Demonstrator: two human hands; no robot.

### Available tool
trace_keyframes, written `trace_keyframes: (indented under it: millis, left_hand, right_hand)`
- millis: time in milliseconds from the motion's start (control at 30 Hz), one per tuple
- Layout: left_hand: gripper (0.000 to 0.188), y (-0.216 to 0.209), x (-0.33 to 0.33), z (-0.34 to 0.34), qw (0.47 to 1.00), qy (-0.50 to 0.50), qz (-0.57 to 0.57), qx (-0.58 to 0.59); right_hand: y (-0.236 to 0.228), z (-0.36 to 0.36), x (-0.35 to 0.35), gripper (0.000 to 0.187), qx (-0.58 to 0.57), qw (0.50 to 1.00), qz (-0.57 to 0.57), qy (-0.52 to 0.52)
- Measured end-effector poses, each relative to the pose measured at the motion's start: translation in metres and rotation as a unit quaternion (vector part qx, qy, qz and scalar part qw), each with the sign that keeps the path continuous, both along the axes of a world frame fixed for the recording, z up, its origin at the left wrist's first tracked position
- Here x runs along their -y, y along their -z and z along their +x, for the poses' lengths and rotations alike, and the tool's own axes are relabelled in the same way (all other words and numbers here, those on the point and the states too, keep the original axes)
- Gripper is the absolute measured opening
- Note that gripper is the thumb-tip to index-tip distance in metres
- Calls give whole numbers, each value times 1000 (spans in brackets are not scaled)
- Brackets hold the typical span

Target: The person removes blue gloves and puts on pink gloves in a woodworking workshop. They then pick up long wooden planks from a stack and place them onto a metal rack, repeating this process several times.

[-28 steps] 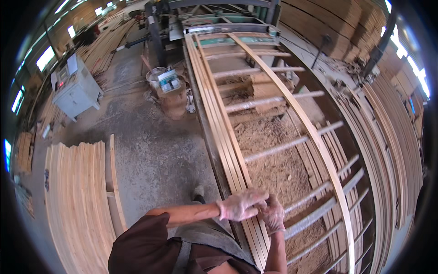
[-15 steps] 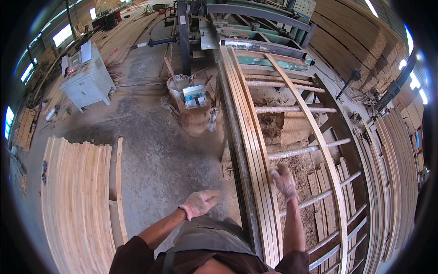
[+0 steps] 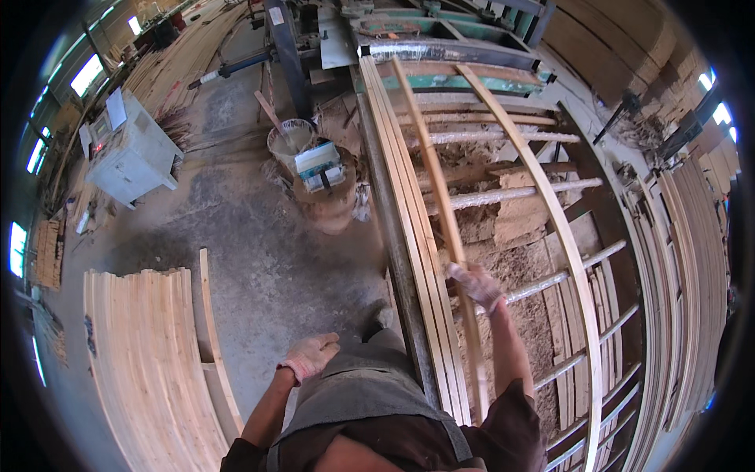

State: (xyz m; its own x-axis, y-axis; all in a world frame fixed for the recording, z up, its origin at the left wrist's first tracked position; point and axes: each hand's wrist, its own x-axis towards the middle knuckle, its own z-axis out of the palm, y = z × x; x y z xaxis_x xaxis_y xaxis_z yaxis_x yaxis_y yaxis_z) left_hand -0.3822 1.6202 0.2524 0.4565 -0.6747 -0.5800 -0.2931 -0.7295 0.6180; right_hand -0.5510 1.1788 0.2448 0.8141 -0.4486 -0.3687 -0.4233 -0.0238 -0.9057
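My right hand [image 3: 480, 288], in a pale work glove, is closed on a long narrow wooden strip [image 3: 440, 189]. The strip lies lengthwise over the metal rollers [image 3: 543, 285], with a gap between it and a tight row of similar strips [image 3: 410, 236] on its left. That row runs along the left rail [image 3: 395, 259] of the roller frame. Further right, a single strip [image 3: 560, 224] crosses the same rollers on its own. My left hand [image 3: 309, 356], gloved too, hovers by my grey apron [image 3: 358, 385], fingers stretched out and holding nothing.
At left lies a broad stack of strips [image 3: 145, 338], a lone strip [image 3: 214, 334] beside it. A bucket [image 3: 291, 135] with a stick stands left of the frame, near a white control cabinet [image 3: 134, 161]. A green machine [image 3: 464, 79] closes the far end. More lumber [image 3: 696, 228] is piled right.
My right hand has taken hold of one strip, which now stands apart to the right of the row. My left hand has drawn back toward my body. The view has shifted slightly.
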Motion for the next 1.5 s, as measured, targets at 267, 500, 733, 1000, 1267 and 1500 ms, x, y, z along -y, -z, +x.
trace_keyframes:
  millis: [267,500,733,1000,1267,1500]
  left_hand:
    - [49,3,30,63,993,52,83,-62]
    - [49,9,54,88,995,83,25,-46]
    - [47,21,60,107,988,130,68,-54]
    - [43,76,-46,95,996,-27,37,-72]
    - [46,58,-65,112,995,-44,77,-41]
    - [38,84,-103,149,998,57,36,-9]
  right_hand:
    - [-41,-8,12,72,-221,818,-525,81]
    - [-33,58,-66,70,-59,992,-28,111]
    - [7,31,-55,57,4,997,43,71]
    - [-75,64,-61,58,-211,946,-246,2]
    - [-16,79,-3,59,-247,903,-325,134]
    - [7,78,-60,54,-191,952,-226,82]
